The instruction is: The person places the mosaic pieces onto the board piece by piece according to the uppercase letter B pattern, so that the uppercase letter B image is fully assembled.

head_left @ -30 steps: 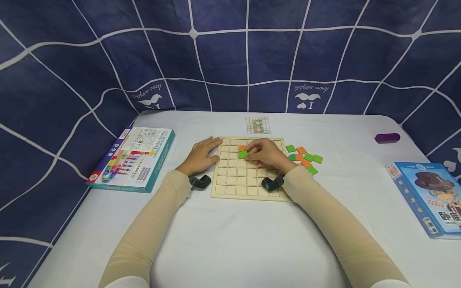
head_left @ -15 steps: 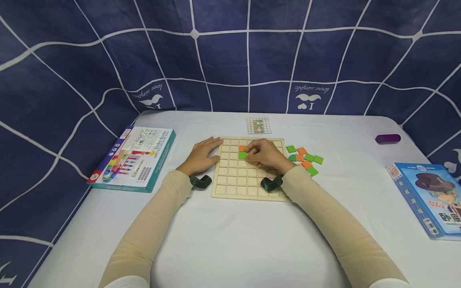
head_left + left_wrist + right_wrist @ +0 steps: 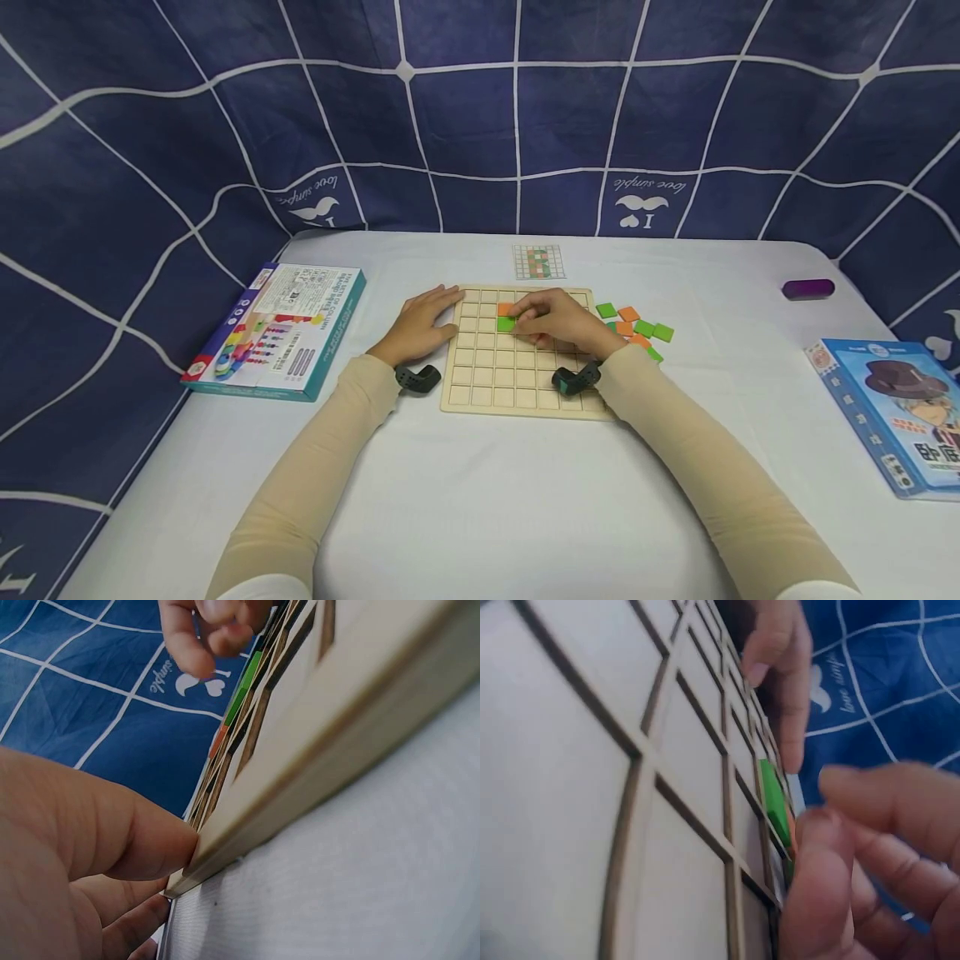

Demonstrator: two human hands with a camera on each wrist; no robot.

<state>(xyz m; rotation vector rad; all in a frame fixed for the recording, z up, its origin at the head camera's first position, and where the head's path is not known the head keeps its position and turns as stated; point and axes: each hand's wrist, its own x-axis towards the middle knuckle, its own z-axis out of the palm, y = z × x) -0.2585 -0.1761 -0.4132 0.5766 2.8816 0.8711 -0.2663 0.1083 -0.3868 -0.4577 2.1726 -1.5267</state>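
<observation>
A wooden grid board (image 3: 480,375) lies on the white table. An orange tile (image 3: 506,309) and a green tile (image 3: 506,324) sit in neighbouring cells near its far side. My left hand (image 3: 422,325) rests at the board's left edge, fingers extended and thumb touching the rim in the left wrist view. Over the board, my right hand (image 3: 555,320) hovers just right of those tiles with bent fingers. In the right wrist view its thumb (image 3: 821,877) and index finger are apart, and I see nothing between them. A sliver of green shows beside the thumb, and the hand hides several cells.
Loose green and orange tiles (image 3: 643,326) lie right of the board. A printed grid card (image 3: 538,262) is beyond it. A boxed toy set (image 3: 285,333) lies at left; a blue box (image 3: 892,408) and a purple case (image 3: 807,289) are at right.
My right hand and wrist have shifted slightly to the right, covering part of the loose tiles. The left hand and the two tiles on the board stay in place.
</observation>
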